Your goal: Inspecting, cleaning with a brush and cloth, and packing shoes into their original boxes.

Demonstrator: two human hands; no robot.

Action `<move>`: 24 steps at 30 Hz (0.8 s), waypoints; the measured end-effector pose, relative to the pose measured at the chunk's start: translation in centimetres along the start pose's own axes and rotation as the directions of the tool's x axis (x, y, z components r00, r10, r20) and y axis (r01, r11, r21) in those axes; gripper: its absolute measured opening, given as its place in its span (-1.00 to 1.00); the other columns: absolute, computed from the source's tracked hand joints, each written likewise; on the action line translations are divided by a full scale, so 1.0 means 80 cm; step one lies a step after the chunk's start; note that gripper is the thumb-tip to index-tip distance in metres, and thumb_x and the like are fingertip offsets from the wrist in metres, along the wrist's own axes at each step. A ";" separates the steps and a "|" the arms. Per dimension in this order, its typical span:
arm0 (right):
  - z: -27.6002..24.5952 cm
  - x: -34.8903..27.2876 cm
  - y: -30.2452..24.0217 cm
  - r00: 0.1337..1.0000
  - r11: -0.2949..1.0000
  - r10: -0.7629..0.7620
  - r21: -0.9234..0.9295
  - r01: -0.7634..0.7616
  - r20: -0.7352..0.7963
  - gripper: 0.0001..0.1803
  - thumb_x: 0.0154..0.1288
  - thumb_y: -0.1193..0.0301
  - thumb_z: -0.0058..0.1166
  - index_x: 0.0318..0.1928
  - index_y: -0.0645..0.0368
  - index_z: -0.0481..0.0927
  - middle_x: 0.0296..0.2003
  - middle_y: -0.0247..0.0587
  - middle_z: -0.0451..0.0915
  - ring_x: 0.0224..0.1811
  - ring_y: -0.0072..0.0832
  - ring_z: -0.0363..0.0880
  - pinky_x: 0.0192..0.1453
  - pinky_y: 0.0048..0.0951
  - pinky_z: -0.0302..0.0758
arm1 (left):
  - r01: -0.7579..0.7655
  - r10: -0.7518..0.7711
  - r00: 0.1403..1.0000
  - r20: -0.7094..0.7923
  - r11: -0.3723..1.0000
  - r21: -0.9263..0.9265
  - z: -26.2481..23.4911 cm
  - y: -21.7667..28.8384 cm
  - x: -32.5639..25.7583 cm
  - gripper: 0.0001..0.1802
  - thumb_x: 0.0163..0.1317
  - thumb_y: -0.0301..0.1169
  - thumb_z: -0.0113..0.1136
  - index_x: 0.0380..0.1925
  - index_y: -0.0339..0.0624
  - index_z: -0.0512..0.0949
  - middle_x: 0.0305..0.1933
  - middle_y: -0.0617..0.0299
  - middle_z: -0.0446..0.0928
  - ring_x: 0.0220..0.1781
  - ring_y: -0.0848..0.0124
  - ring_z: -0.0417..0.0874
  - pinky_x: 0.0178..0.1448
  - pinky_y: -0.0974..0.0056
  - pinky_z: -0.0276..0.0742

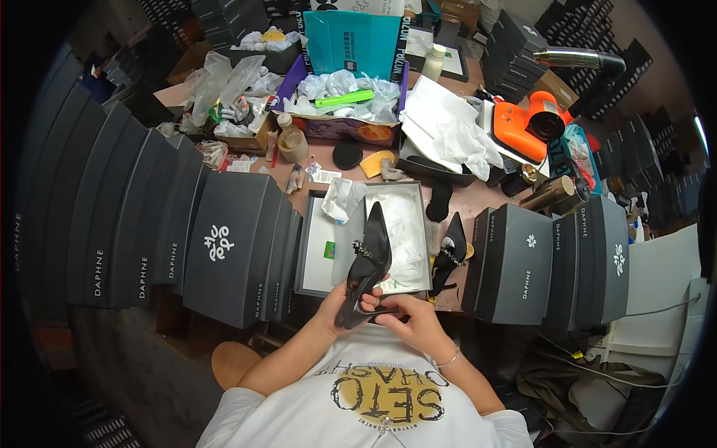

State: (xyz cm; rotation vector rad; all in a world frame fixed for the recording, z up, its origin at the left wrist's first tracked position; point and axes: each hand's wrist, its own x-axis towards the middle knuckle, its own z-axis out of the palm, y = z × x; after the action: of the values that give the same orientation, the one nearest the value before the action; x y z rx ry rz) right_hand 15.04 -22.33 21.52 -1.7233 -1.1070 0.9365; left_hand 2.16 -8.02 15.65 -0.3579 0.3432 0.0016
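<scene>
I see both hands clamped on a black pointed shoe [366, 272], toe at 12 o'clock: left grip [337, 305] on the heel end, right grip [407, 317] at 4 o'clock. Shoe sits over the open shoebox [317, 246] on the desk [470, 200]; second shoe [450, 250] at 3 o'clock.

A glossy black pointed-toe high-heeled shoe with a small jewelled strap [367, 265] is held upright at its heel end, toe pointing to the far side, tilted slightly right, above the near edge of an open grey shoebox lined with white tissue paper [388, 224].
</scene>
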 end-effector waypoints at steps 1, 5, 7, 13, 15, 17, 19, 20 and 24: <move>0.010 -0.003 -0.006 0.999 0.998 -0.008 0.064 0.011 -0.048 -0.69 0.17 0.39 0.27 -0.16 0.34 0.55 -0.38 -0.16 0.62 -0.36 -0.54 0.60 -0.26 -0.53 0.52 | 0.030 -0.030 0.999 0.035 1.000 0.006 0.002 -0.001 -0.001 -0.53 0.37 -0.25 -0.10 0.12 -0.41 0.29 -0.30 0.09 0.43 -0.39 0.44 0.49 -0.27 0.37 0.55; 0.038 -0.016 -0.013 0.988 0.844 0.152 0.522 -0.126 -0.006 -0.83 0.31 0.41 0.12 -0.22 0.28 0.51 -0.44 -0.23 0.59 -0.45 -0.55 0.55 -0.32 -0.48 0.50 | 0.014 -0.004 0.999 -0.051 0.982 0.188 -0.015 0.006 -0.012 -0.48 0.35 -0.20 -0.07 0.14 -0.39 0.30 -0.12 0.00 0.49 -0.25 0.38 0.58 -0.24 0.36 0.59; 0.045 -0.033 0.014 0.994 0.623 0.099 0.776 -0.098 0.047 -0.84 0.35 0.43 0.06 -0.18 0.28 0.51 -0.39 -0.24 0.60 -0.40 -0.51 0.56 -0.31 -0.51 0.51 | -0.068 0.172 0.973 -0.155 0.853 0.517 0.002 -0.006 -0.020 -0.47 0.33 -0.15 -0.04 0.12 -0.38 0.33 -0.01 -0.05 0.50 -0.16 0.33 0.62 -0.21 0.36 0.61; 0.081 -0.087 0.043 0.998 -0.001 0.065 1.000 -0.008 0.008 -0.81 0.36 0.31 0.02 -0.13 0.12 0.53 -0.48 -0.37 0.50 -0.46 -0.53 0.43 -0.23 -0.32 0.39 | -0.159 0.218 0.973 -0.081 0.876 0.455 -0.015 -0.027 -0.039 -0.39 0.21 -0.09 0.12 0.18 -0.21 0.32 0.22 0.05 0.39 0.27 0.22 0.39 0.27 0.04 0.36; 0.094 -0.112 0.056 0.989 -0.129 0.130 0.990 -0.053 0.070 -0.82 0.32 0.28 0.06 -0.16 0.07 0.54 -0.48 -0.44 0.46 -0.42 -0.55 0.39 -0.18 -0.31 0.36 | -0.221 0.252 0.968 -0.014 0.873 0.435 -0.020 -0.037 -0.046 -0.38 0.22 -0.03 0.12 0.19 -0.10 0.31 0.24 0.14 0.37 0.27 0.24 0.38 0.27 0.03 0.32; 0.110 -0.136 0.081 0.997 -0.259 0.049 0.965 -0.041 0.056 -0.80 0.28 0.25 0.10 -0.15 0.03 0.54 -0.46 -0.48 0.43 -0.36 -0.54 0.35 -0.13 -0.29 0.33 | -0.250 0.280 0.960 -0.007 0.869 0.428 -0.019 -0.048 -0.055 -0.35 0.21 0.01 0.12 0.19 -0.10 0.30 0.24 0.16 0.37 0.26 0.23 0.38 0.29 0.01 0.29; 0.111 -0.156 0.099 0.996 -0.283 -0.031 0.956 -0.085 0.079 -0.81 0.26 0.23 0.11 -0.17 -0.02 0.55 -0.38 -0.52 0.42 -0.24 -0.52 0.33 -0.02 -0.27 0.31 | -0.302 0.329 0.944 0.013 0.852 0.428 -0.025 -0.067 -0.057 -0.34 0.19 0.08 0.13 0.16 -0.10 0.33 0.21 0.18 0.40 0.25 0.23 0.39 0.32 0.02 0.25; 0.113 -0.167 0.101 0.996 -0.285 -0.014 0.955 -0.086 0.086 -0.81 0.26 0.22 0.11 -0.18 -0.01 0.55 -0.37 -0.50 0.42 -0.24 -0.51 0.34 0.00 -0.26 0.31 | -0.313 0.360 0.932 -0.035 0.851 0.422 -0.034 -0.077 -0.059 -0.35 0.20 0.08 0.11 0.14 -0.10 0.35 0.18 0.17 0.42 0.23 0.23 0.41 0.32 0.03 0.27; 0.117 -0.221 0.114 0.994 -0.281 0.028 0.955 -0.097 0.109 -0.79 0.27 0.18 0.10 -0.23 0.02 0.55 -0.30 -0.42 0.43 -0.20 -0.46 0.35 0.06 -0.23 0.33 | -0.300 0.401 0.905 -0.140 0.837 0.458 -0.074 -0.118 -0.061 -0.41 0.20 0.08 0.10 0.08 -0.08 0.40 0.05 0.18 0.52 0.13 0.26 0.49 0.26 0.10 0.34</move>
State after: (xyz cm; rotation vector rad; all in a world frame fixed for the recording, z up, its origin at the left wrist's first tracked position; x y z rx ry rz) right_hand 3.54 -38.55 12.24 -0.1845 0.1304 1.3326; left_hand -3.80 -18.62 15.26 0.1518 0.6261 0.2481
